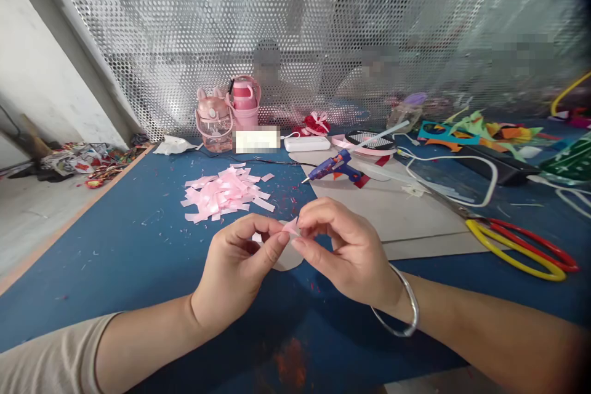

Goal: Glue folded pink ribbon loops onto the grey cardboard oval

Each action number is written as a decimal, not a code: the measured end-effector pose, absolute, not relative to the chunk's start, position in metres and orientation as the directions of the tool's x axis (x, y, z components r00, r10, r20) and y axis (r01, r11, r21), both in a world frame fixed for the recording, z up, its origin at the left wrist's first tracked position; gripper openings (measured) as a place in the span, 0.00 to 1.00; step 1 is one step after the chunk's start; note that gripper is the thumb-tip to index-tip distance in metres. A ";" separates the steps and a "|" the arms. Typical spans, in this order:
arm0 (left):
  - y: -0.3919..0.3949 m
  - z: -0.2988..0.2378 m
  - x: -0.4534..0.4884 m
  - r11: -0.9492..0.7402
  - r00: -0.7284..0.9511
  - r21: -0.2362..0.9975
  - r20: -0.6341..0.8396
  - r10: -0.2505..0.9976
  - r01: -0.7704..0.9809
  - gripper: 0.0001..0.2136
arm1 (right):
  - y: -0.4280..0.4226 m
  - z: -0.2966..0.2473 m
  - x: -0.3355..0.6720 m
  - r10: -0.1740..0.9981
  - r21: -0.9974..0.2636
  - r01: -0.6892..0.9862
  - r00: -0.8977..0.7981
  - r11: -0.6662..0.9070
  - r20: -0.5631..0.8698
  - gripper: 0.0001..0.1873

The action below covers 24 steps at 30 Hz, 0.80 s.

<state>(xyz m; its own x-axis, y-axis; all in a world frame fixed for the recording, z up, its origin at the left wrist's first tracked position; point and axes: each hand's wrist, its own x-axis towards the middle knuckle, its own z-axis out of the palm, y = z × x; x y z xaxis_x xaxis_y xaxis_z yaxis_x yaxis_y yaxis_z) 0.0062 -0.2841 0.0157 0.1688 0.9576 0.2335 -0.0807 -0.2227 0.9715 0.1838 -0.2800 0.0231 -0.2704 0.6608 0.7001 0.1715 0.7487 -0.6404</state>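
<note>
Fingers of left hand (pixel 240 258) and right hand (pixel 346 249) pinch a ribbon (pixel 290 228), likely securing its fold; strips (pixel 224 194) lie handy left of the glue gun (pixel 335 166).

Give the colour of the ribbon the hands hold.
The ribbon is pink, clearest in the head view.

Counter (pixel 115 252): ribbon piece (pixel 292 228) between left grip (pixel 237 261) and right grip (pixel 348 252), disc (pixel 289 258) just below it. Ribbon pile (pixel 226 192) behind left grip. Glue gun (pixel 333 166) right of pile, by back-left part of sheets (pixel 392 212). Scissors (pixel 517 249) right of right grip, blades over sheets. Back row, left to right: bottle (pixel 215 123), flask (pixel 245 98), box (pixel 307 144), paper cutouts (pixel 480 129) far right. Mesh screen (pixel 314 12) behind.
</note>
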 end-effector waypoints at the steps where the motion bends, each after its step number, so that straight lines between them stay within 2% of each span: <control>1: -0.284 0.016 0.006 -0.220 0.179 0.972 0.230 0.957 -0.079 0.07 | -0.280 0.023 0.183 0.662 -0.643 0.167 -0.272 0.747 0.698 0.07; 8: -0.288 0.016 0.009 -0.175 0.204 0.976 0.200 0.958 -0.133 0.08 | -0.280 0.024 0.181 0.741 -0.755 0.086 -0.289 0.650 0.606 0.04; 12: -0.289 0.016 0.009 -0.183 0.226 0.978 0.202 0.953 -0.100 0.09 | -0.280 0.023 0.182 0.737 -0.754 0.073 -0.291 0.653 0.610 0.04; 15: -0.286 0.018 0.008 -0.207 0.173 0.974 0.221 0.960 -0.097 0.10 | -0.278 0.023 0.183 0.767 -0.781 0.081 -0.272 0.619 0.581 0.02; 20: -0.278 0.032 0.005 -0.137 0.130 0.991 0.136 0.982 0.005 0.12 | -0.264 0.033 0.183 0.881 -0.887 0.091 -0.200 0.453 0.429 0.06; 24: -0.276 0.038 0.004 -0.171 0.067 0.985 0.171 0.983 -0.006 0.13 | -0.255 0.046 0.176 0.951 -0.969 0.018 -0.195 0.248 0.240 0.12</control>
